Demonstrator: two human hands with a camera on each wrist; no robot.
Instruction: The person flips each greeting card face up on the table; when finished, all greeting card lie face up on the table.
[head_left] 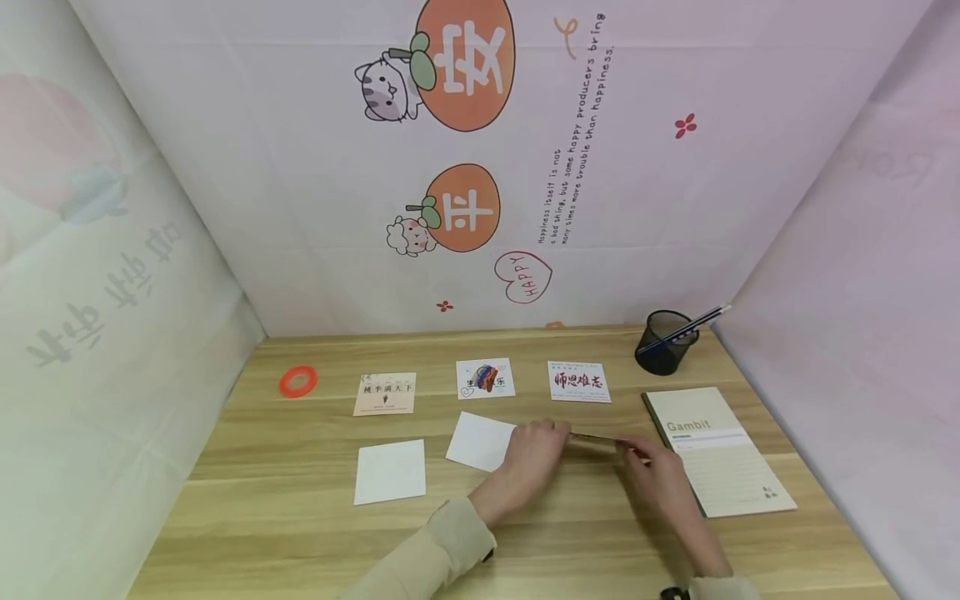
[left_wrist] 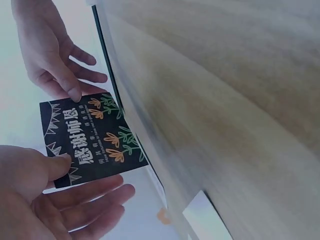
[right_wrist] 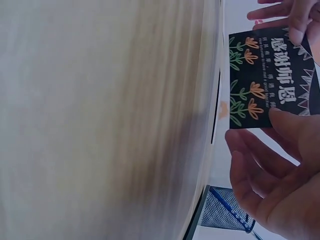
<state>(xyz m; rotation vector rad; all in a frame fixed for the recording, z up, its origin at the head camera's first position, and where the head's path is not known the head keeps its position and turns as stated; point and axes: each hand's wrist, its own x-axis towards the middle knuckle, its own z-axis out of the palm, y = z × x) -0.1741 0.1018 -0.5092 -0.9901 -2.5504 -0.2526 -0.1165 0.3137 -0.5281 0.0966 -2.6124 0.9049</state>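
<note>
A black card [left_wrist: 92,137] with white Chinese lettering and orange and green drawn flowers is held up above the table, one hand at each side. My left hand [head_left: 525,462] pinches one side, thumb on the printed face and the other fingers spread behind. At the opposite side my right hand [head_left: 660,483] pinches it the same way, its thumb [right_wrist: 290,120] on the front. In the head view the card shows only as a thin dark edge [head_left: 596,437]. A blank white card [head_left: 480,440] lies beside my left hand, partly covered by it.
Another white card [head_left: 390,472] lies to the left. Three printed cards, among them a burger-picture card [head_left: 486,378], form a back row. An orange ring [head_left: 298,381] sits far left. At right are a notebook [head_left: 723,458] and a mesh pen holder [head_left: 662,350].
</note>
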